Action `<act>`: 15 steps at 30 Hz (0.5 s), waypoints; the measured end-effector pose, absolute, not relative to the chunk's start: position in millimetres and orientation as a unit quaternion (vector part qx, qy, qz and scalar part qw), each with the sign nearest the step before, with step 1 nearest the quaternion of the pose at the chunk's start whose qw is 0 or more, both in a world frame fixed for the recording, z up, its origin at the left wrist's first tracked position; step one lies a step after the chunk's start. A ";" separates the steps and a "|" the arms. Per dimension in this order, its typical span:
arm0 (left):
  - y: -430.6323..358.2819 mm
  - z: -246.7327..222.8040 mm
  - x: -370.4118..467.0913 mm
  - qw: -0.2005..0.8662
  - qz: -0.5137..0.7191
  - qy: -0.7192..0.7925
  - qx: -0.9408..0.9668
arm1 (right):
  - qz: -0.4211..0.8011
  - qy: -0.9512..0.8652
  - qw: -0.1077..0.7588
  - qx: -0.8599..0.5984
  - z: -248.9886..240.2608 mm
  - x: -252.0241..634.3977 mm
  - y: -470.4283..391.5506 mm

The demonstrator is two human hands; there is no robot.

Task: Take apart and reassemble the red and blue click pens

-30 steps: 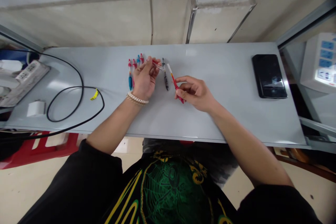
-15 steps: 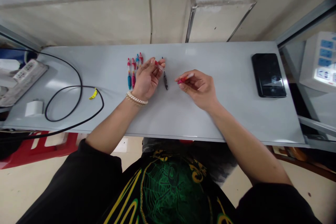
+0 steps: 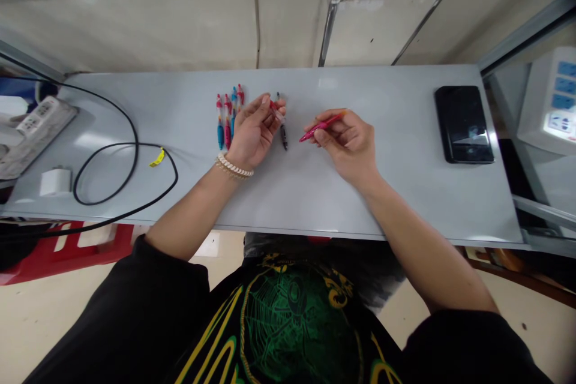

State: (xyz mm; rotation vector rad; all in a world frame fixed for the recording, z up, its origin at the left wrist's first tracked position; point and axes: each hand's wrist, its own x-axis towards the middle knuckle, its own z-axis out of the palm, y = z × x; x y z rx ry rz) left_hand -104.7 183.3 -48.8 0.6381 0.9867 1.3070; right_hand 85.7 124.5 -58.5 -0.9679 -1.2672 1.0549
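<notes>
My left hand (image 3: 254,135) is closed on a clear pen barrel with a red clip (image 3: 278,111), pinched at the fingertips. In my right hand (image 3: 351,144) is a pink pen part (image 3: 321,127), with an orange-tinted length running back over the fingers. The two pieces are apart, held above the grey table. Below my left fingertips lies a black pen (image 3: 283,135) on the table. Several pens in red, pink and blue stand in a row left of that hand, among them a blue-gripped pen (image 3: 220,126) and a pink-gripped pen (image 3: 227,126); my left hand partly covers the row.
A black phone-like device (image 3: 464,124) lies at the right of the table (image 3: 405,192). At the left are a looped black cable (image 3: 135,174) with a yellow tag, a white charger (image 3: 56,182) and a power strip (image 3: 38,126). A tiled wall runs along the back.
My right hand has turned the pink pen part so that more of its length shows, tip pointing left. My left hand keeps its hold on the clear barrel, almost unmoved.
</notes>
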 end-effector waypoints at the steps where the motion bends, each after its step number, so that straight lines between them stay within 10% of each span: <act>1: 183.3 -49.2 -104.4 0.634 0.573 0.436 0.282 | 0.441 -0.543 0.575 -0.424 -57.8 86.4 124.7; 15: 186.0 -53.2 -107.7 0.623 0.583 0.432 0.292 | 0.283 -0.678 0.492 -0.467 -69.0 89.2 124.3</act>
